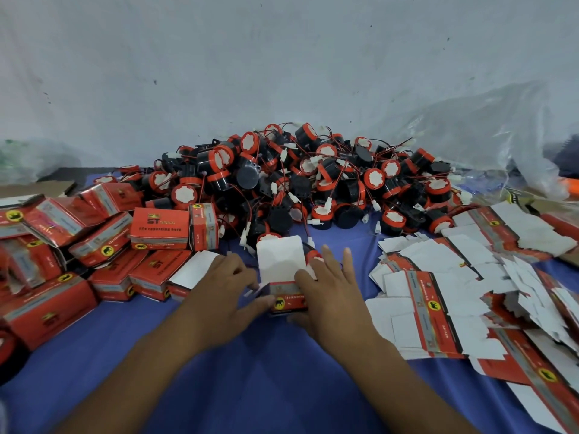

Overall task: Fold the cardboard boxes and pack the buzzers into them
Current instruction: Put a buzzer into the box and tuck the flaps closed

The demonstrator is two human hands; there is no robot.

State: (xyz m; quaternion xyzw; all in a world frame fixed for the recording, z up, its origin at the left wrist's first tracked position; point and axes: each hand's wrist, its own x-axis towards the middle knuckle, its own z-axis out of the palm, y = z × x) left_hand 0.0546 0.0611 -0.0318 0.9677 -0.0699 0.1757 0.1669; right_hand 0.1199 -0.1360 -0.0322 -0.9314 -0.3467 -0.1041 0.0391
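both hands are on one box, which sits on the blue cloth right in front of me, between the two stockpiles. the left hand grasps the box's left end, fingers curled behind it and thumb laid across the printed front; i read that as a brace so the carton doesn't skid or collapse. the right hand clasps the right end: thumb against the near face, index finger bent down at the open mouth, the other fingers reaching straight past it. the white lid flap stands up on the far side, so the box is formed but not closed. i can't tell whether a buzzer is inside, because the flap and hands cover the opening.

the layout looks chosen for short reaches. the heap of buzzers lies just beyond the box, and one red-capped buzzer sits just beside the right fingertips. flat cartons fan out to the right, near the hand that would pick them. packed boxes are stacked loosely to the left, out of the way. a crumpled plastic bag lies behind the heap on the right.

my guess is the step in hand is filling or closing this box. the flap needs tucking next, with the left grasp holding the walls square.
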